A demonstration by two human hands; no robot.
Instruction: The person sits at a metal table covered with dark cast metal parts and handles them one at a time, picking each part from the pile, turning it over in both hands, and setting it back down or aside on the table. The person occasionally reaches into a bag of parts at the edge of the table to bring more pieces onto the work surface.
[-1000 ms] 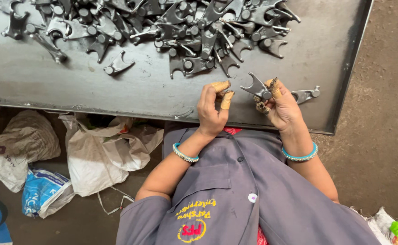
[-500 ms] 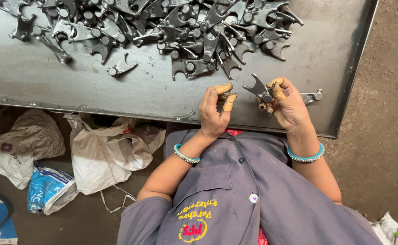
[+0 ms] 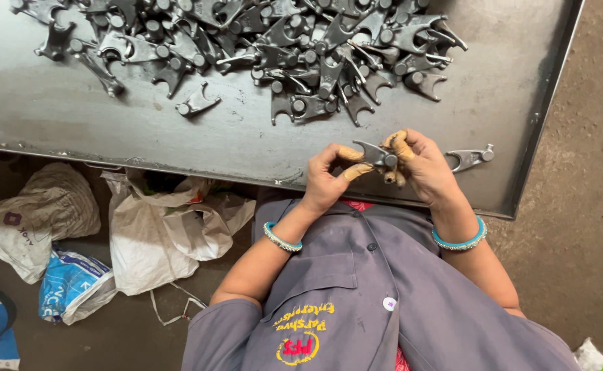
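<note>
Both my hands meet over the near edge of a grey metal table (image 3: 54,117). My right hand (image 3: 425,168) grips a small dark forked metal part (image 3: 376,154), its fingertips wrapped in tan tape. My left hand (image 3: 325,178) pinches the same part from the left, thumb and forefinger also taped. A heap of similar forked metal parts (image 3: 301,48) lies across the far side of the table. One single part (image 3: 470,158) lies just right of my right hand, and another (image 3: 197,103) sits alone left of the heap.
Under the table's near edge, crumpled white bags (image 3: 157,227) and a beige bag (image 3: 37,213) lie on the floor, with a blue and white packet (image 3: 71,292) beside them. The table's right edge (image 3: 549,110) borders bare brown floor. I wear a grey shirt and teal bangles.
My left hand has closed in on the forked part that my right hand holds, and now pinches it. Both hands have shifted slightly toward me.
</note>
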